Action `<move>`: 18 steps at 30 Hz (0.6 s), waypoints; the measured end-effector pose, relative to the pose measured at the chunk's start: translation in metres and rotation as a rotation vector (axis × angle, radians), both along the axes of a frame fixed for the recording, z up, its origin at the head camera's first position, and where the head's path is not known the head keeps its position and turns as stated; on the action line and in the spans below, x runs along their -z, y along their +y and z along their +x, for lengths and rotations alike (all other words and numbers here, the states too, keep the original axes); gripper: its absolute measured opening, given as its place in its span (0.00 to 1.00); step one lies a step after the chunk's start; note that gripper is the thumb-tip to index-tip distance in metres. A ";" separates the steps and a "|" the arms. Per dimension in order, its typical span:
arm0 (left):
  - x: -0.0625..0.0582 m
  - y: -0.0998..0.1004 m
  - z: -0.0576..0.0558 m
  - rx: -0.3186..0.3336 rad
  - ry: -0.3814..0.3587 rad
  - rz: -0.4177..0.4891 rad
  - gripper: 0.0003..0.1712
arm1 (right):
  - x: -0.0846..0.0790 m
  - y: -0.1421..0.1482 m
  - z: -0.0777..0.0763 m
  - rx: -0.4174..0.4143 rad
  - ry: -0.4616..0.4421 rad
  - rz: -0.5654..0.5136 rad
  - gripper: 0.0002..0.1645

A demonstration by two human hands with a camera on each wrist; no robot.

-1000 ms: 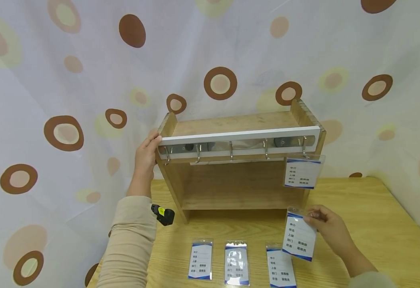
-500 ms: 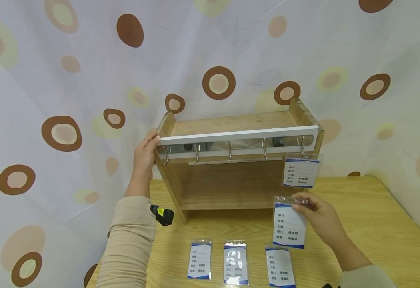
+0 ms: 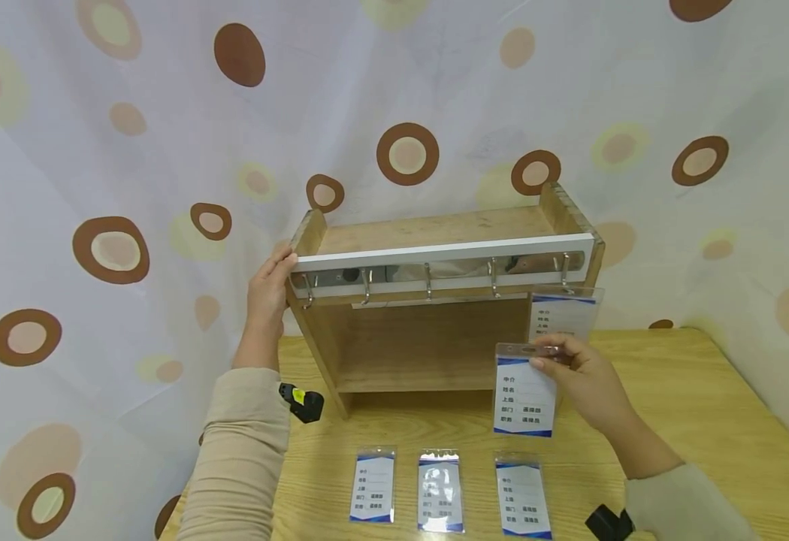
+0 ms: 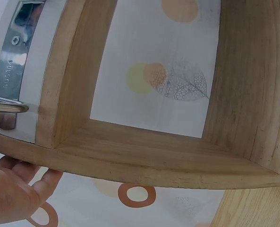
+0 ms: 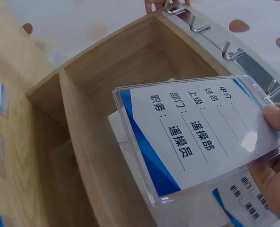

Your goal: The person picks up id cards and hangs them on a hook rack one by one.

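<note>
A clear-sleeved badge card (image 3: 524,398) with blue corners is pinched near its slotted top edge by my right hand (image 3: 587,379), thumb in front. It is held upright, below the row of hooks and in front of another badge card (image 3: 563,312) that hangs from the rightmost hook (image 3: 566,269). In the right wrist view the held badge (image 5: 187,137) partly covers the hanging one (image 5: 246,198). My left hand (image 3: 269,293) rests against the upper left corner of the wooden shelf (image 3: 316,338). The left wrist view shows its fingers (image 4: 47,184) touching the shelf's side board.
Three more badge cards lie in a row on the wooden table: a left one (image 3: 373,487), a middle one (image 3: 440,492) and a right one (image 3: 523,497). A white hook rail (image 3: 394,259) crosses the shelf's front. A patterned curtain (image 3: 164,150) hangs behind.
My right hand has raised the badge card up and to the left, from beside the right table card to just under the hooks. The left hand stays on the shelf corner.
</note>
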State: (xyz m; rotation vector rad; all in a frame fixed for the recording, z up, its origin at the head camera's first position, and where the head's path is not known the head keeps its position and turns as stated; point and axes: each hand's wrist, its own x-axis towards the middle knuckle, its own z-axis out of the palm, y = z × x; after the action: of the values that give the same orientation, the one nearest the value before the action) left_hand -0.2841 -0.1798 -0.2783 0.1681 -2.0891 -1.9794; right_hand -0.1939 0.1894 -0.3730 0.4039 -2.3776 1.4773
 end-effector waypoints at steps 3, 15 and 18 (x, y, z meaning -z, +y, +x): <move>0.000 0.000 0.000 0.000 -0.003 0.001 0.27 | -0.009 -0.003 -0.004 -0.029 -0.001 -0.045 0.13; -0.002 -0.001 0.001 -0.005 -0.005 0.012 0.27 | -0.032 -0.016 -0.016 -0.063 0.028 -0.136 0.13; -0.003 -0.001 0.002 -0.009 -0.011 0.010 0.27 | -0.035 -0.018 -0.019 -0.062 0.040 -0.144 0.13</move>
State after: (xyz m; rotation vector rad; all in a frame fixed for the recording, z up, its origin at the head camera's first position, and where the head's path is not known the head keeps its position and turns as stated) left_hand -0.2824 -0.1804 -0.2756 0.1903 -2.0816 -1.9880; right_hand -0.2127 0.1714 -0.3384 0.4715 -2.2293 1.6399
